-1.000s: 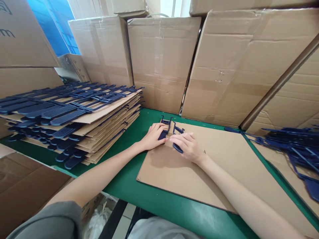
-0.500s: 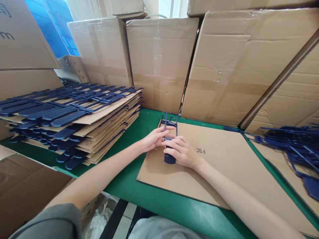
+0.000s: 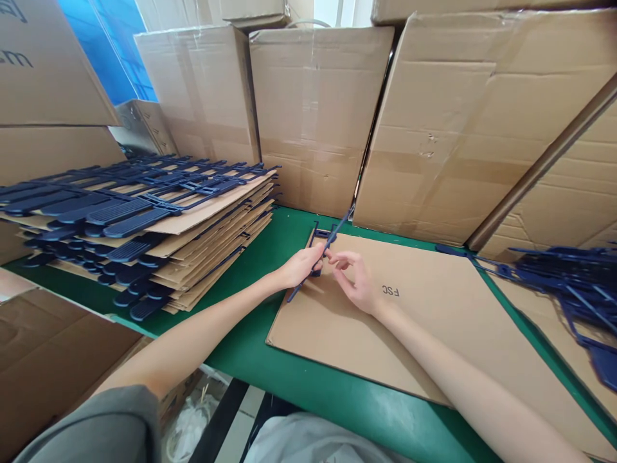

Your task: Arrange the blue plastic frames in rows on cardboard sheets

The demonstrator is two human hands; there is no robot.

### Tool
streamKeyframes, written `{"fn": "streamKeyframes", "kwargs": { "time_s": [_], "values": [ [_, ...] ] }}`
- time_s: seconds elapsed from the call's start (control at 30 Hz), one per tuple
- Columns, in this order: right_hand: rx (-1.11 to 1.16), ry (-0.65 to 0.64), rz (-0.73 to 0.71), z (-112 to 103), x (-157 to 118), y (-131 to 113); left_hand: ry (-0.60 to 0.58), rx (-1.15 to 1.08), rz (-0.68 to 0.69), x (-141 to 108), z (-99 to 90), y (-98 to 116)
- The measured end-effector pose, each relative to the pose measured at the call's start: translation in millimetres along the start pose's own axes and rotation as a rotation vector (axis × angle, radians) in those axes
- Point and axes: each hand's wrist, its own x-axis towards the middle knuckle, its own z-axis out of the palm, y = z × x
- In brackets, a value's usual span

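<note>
My left hand [image 3: 304, 265] is closed on a dark blue plastic part [image 3: 341, 224], which is turned edge-on and slants up to the right. In this position only its thin side profile shows. My right hand [image 3: 355, 283] is just to the right, fingers bent and apart, its fingertips close to the part; whether they touch it I cannot tell. Behind and below the held part, another dark blue pronged piece [image 3: 324, 234] lies at the left corner of a cardboard sheet [image 3: 385, 341] marked FSC, partly hidden by my left hand.
On the left rises a stack of cardboard sheets [image 3: 212, 280] layered with dark blue plastic parts [image 3: 130, 222]. More such parts [image 3: 569, 276] lie in a heap at the right. Large taped cartons [image 3: 322, 96] line the back of the green table [image 3: 250, 347].
The plastic part has turned from its ribbed face showing to edge-on in my left hand. My right hand has come off its ribbed end and moved slightly right.
</note>
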Motion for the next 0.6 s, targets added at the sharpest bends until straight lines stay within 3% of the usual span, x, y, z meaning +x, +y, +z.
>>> {"fn": "streamKeyframes", "kwargs": {
  "time_s": [0.17,0.3,0.5,0.6],
  "values": [
    [0.267,0.072,0.261,-1,-2,9,-0.001,0.148,0.064,-2,-0.9,3],
    [0.308,0.12,0.405,-2,-2,14,-0.004,0.195,0.119,-3,-1.0,6],
    [0.373,0.133,0.443,-1,-1,18,0.02,0.071,0.125,-2,-2.2,3],
    [0.33,0.103,0.425,-1,-2,20,0.11,-0.027,0.087,2,-4.5,-3]
  ]
}}
